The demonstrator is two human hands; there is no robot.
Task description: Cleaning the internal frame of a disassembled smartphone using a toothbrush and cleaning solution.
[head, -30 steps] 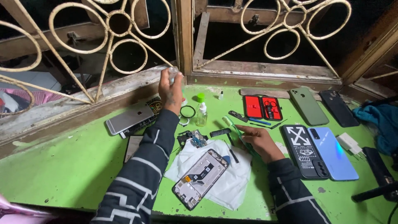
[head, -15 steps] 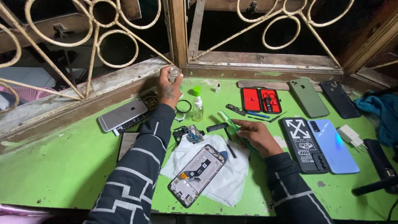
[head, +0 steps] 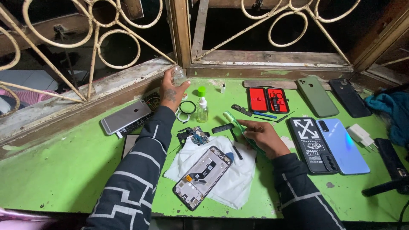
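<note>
Far left on the green table [head: 64, 179]: a silver phone [head: 126, 117], face down, smooth metal back, parked against the worn wooden sill, out of the working area. Next, left hand [head: 171, 91] stretched to the table's back edge, fingers closed round a small clear jar [head: 179, 76], glassy and rounded, lifted just above the sill. Just right of that wrist, a black ring [head: 186, 107] and a clear dropper bottle [head: 202, 111] standing upright, its green cap [head: 201, 90] lying apart behind it. Lower down, a bare circuit board [head: 194, 136] at the edge of a white cloth [head: 221, 174], soft and creased, spread as padding under an opened phone [head: 203, 176], its metal frame and inner parts facing up. Then right hand [head: 265, 137] resting at the cloth's edge, pinching a translucent green tool [head: 240, 127], thin, flat and plastic-looking. Further right, a red-lined kit [head: 267, 100] lying open, then several phones [head: 328, 145] laid flat side by side, glossy black, blue and matte green.
</note>
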